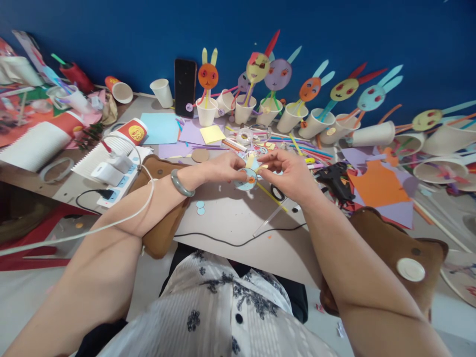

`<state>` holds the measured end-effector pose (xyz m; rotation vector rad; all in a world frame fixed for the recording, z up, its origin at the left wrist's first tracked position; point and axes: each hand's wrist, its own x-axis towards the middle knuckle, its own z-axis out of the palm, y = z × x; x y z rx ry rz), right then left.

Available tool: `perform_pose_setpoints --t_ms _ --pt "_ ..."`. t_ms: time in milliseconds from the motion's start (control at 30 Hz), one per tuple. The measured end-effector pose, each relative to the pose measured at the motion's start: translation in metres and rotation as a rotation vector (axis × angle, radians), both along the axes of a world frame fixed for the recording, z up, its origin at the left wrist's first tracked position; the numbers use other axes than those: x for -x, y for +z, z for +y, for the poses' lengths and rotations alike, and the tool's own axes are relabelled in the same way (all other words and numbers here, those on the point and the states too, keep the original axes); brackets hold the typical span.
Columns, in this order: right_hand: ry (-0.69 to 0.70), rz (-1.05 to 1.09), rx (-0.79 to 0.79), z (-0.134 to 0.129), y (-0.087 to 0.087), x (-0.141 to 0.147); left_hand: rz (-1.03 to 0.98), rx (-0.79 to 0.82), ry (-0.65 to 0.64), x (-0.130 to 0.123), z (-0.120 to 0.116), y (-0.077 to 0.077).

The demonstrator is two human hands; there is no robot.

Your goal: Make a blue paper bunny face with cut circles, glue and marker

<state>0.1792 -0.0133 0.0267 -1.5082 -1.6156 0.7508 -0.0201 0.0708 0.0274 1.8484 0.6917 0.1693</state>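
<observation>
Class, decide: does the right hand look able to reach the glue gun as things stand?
Probably yes: the glue gun lies just right of the right hand, with nothing tall between them, though that hand is busy at the paper face.

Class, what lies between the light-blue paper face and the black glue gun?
In the head view, the person's right hand lies between the light-blue paper face and the black glue gun.
</observation>
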Motion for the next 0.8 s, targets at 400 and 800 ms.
perform_pose_setpoints --t_ms 400,800 --pt "0.027 0.028 -0.009 0.0 0.001 0.001 0.047 0.044 0.023 -0.001 -0.006 0.01" --pt "0.031 0.026 -0.016 0.001 -0.001 0.0 0.024 0.076 0.051 -0.001 -0.008 0.012"
